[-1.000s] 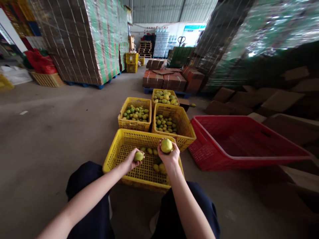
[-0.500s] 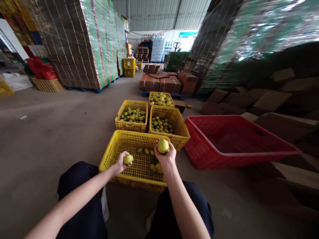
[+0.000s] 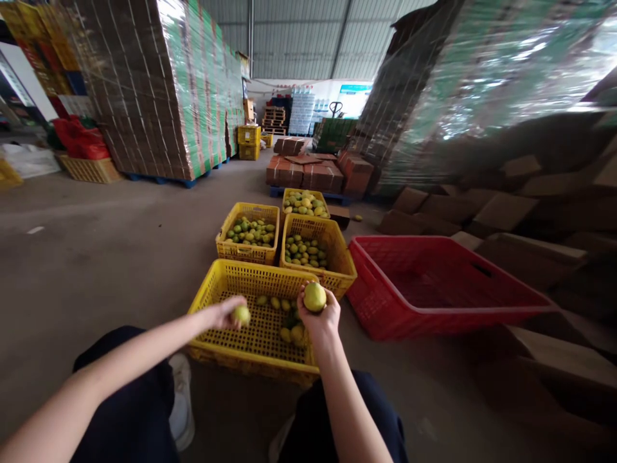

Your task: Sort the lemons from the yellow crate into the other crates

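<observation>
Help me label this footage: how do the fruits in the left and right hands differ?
The left fruit looks smaller than the right fruit. The left fruit is blurred; the right fruit is sharper. The right fruit sits higher in view than the left fruit. Both look yellowish-green.

In my right hand (image 3: pixel 328 317): one fruit (image 3: pixel 315 297), yellow-green. In my left hand (image 3: pixel 226 313): second fruit (image 3: pixel 241 315), yellow-green. Crate before me (image 3: pixel 250 361): yellow, gridded with dark holes. Rear crates (image 3: pixel 245 252): yellow; crated fruit (image 3: pixel 304 250), mixed green and yellow. Large crate (image 3: pixel 373 305): red, paler rim. My trousers (image 3: pixel 123 411): dark navy. My shoe (image 3: pixel 182 415): white. Wrapped stack (image 3: pixel 193 96): green, brown-striped.
</observation>
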`<state>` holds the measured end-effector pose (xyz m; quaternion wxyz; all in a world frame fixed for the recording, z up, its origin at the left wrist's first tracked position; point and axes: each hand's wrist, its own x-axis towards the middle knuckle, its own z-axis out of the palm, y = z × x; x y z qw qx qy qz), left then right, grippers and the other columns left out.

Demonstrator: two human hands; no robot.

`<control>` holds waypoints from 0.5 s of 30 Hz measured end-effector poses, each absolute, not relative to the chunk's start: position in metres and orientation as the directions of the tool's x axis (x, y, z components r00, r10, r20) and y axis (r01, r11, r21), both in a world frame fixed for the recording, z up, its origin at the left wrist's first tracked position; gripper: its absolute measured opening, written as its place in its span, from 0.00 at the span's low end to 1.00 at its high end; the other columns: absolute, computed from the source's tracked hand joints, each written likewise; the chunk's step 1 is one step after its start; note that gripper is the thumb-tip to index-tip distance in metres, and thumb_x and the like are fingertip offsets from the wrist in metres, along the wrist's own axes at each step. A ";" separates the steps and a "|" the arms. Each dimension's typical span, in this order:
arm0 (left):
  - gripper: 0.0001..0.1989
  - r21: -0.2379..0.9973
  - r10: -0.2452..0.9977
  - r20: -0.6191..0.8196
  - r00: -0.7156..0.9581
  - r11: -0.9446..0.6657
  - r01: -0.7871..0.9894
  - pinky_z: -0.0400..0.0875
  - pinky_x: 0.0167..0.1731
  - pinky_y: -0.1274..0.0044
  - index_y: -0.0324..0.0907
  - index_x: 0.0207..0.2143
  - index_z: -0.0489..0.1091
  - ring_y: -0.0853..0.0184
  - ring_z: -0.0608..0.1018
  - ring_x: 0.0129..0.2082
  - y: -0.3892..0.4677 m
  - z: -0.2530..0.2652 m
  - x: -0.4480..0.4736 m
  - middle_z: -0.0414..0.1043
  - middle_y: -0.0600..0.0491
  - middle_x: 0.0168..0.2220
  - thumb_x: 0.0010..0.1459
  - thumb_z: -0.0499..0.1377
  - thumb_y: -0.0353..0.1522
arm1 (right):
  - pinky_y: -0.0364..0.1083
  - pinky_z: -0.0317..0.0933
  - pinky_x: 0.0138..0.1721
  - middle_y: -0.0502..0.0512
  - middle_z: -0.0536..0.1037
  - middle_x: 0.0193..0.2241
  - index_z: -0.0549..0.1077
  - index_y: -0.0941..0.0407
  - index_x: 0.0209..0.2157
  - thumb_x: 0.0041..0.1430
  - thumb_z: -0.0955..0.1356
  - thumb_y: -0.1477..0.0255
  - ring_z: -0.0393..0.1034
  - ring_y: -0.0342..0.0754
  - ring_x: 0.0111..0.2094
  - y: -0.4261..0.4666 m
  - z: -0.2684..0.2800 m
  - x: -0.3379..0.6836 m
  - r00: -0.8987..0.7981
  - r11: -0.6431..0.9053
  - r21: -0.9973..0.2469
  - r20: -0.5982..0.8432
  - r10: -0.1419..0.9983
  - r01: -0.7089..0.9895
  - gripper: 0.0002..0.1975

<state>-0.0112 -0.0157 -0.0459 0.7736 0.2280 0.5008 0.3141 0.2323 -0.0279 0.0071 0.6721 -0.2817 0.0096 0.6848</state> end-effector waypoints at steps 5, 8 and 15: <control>0.20 0.730 0.838 -0.546 0.001 0.476 -0.490 0.74 0.24 0.72 0.32 0.51 0.66 0.59 0.80 0.27 0.085 0.044 -0.052 0.76 0.38 0.32 0.62 0.52 0.37 | 0.41 0.71 0.22 0.51 0.78 0.21 0.70 0.54 0.27 0.48 0.63 0.75 0.75 0.45 0.24 -0.030 0.010 0.233 0.089 -0.111 -0.360 -0.495 0.864 -0.926 0.05; 0.16 0.798 0.829 -0.559 0.026 0.546 -0.255 0.73 0.26 0.72 0.35 0.46 0.70 0.59 0.80 0.27 0.072 0.031 -0.062 0.77 0.40 0.33 0.60 0.54 0.34 | 0.42 0.71 0.21 0.50 0.78 0.21 0.69 0.54 0.27 0.48 0.63 0.75 0.75 0.46 0.23 -0.029 0.009 0.230 0.093 -0.121 -0.379 -0.501 0.860 -0.917 0.05; 0.14 0.612 0.659 -0.660 0.360 0.194 0.767 0.72 0.33 0.70 0.43 0.30 0.74 0.55 0.82 0.34 -0.023 -0.063 -0.062 0.78 0.46 0.33 0.54 0.58 0.44 | 0.42 0.70 0.22 0.52 0.78 0.22 0.72 0.57 0.31 0.54 0.66 0.73 0.74 0.46 0.22 -0.034 -0.007 0.203 0.022 -0.320 -0.514 -0.553 0.833 -0.796 0.03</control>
